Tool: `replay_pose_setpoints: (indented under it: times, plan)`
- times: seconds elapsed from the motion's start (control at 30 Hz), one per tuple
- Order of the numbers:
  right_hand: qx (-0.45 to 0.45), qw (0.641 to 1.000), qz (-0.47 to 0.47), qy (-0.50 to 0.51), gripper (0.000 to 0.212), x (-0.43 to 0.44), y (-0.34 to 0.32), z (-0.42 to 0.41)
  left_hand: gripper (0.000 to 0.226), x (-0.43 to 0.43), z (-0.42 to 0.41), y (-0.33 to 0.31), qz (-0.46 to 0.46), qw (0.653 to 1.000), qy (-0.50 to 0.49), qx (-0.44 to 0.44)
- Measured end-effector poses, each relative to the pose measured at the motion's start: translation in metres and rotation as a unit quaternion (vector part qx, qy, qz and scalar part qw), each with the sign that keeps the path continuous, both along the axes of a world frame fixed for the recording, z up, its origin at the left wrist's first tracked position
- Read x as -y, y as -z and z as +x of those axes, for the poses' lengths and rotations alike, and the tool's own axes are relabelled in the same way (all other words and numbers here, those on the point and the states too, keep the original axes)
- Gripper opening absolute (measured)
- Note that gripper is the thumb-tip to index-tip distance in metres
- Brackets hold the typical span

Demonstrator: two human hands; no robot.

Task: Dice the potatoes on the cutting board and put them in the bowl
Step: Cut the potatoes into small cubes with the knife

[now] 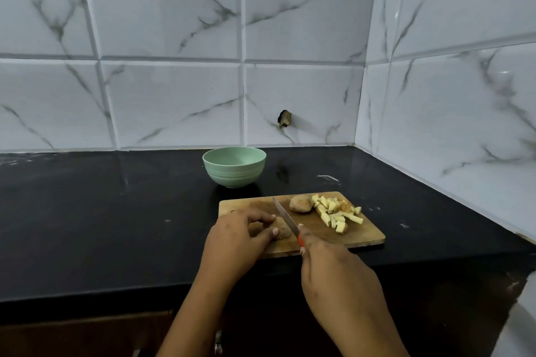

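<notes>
The potato [283,229] being cut lies at the near left of the cutting board [367,236]. The left hand [240,233] grips it, fingers curled over the top and thumb against its near side. The right hand [333,266] is closed around the red handle of the knife [285,215]. The blade sits at the potato's right side, though whether the edge has entered it cannot be told. A second potato [301,203] and the diced pieces [333,213] occupy the board's far right. The green bowl [233,166] stands behind the board on the black countertop [116,211].
</notes>
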State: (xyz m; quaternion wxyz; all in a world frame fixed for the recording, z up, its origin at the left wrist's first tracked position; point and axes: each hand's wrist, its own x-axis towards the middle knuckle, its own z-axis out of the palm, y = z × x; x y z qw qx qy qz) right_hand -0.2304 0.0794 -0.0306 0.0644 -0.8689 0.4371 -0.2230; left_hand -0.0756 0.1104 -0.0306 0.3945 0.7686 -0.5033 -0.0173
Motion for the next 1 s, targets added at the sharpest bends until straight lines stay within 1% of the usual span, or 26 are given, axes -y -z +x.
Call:
replay_pose_setpoints:
  times: [0.13, 0.23, 0.3, 0.43, 0.53, 0.6, 0.8, 0.9, 1.0]
  plan:
    - [-0.065, 0.998, -0.022, -0.001, 0.058, 0.009, -0.009, 0.017, 0.019, 0.001, 0.0, -0.001, 0.004, 1.0, 0.003, -0.015]
    - [-0.1, 0.995, -0.014, -0.009, 0.046, 0.016, -0.017, 0.027, 0.016, 0.001, -0.001, -0.002, 0.003, 1.0, -0.004, -0.019]
    - [-0.108, 0.994, -0.01, -0.014, 0.044, 0.015, -0.02, 0.027, 0.017, 0.001, -0.003, -0.002, 0.002, 1.0, -0.015, -0.021]
    - [-0.129, 0.991, -0.018, -0.012, 0.06, 0.004, -0.014, 0.013, 0.02, 0.0, -0.006, -0.003, -0.003, 0.999, -0.04, -0.021]
    - [-0.157, 0.988, -0.006, -0.014, 0.072, -0.005, -0.011, -0.001, 0.022, 0.0, -0.007, -0.003, 0.004, 0.999, -0.044, -0.01]
    - [-0.165, 0.986, -0.01, -0.016, 0.075, -0.007, -0.01, -0.005, 0.023, -0.001, -0.008, -0.004, 0.006, 0.999, -0.043, -0.013]
    - [-0.109, 0.992, -0.058, 0.001, 0.067, 0.001, -0.007, 0.005, 0.022, -0.003, -0.009, -0.003, 0.0, 0.999, -0.038, -0.01]
    - [-0.045, 0.997, -0.064, 0.006, 0.057, 0.006, -0.01, -0.002, 0.022, -0.004, -0.01, -0.001, -0.003, 0.999, -0.034, -0.014]
    - [0.004, 0.998, -0.068, 0.003, 0.055, 0.002, -0.01, -0.01, 0.022, -0.004, -0.009, 0.0, -0.009, 0.999, -0.034, -0.013]
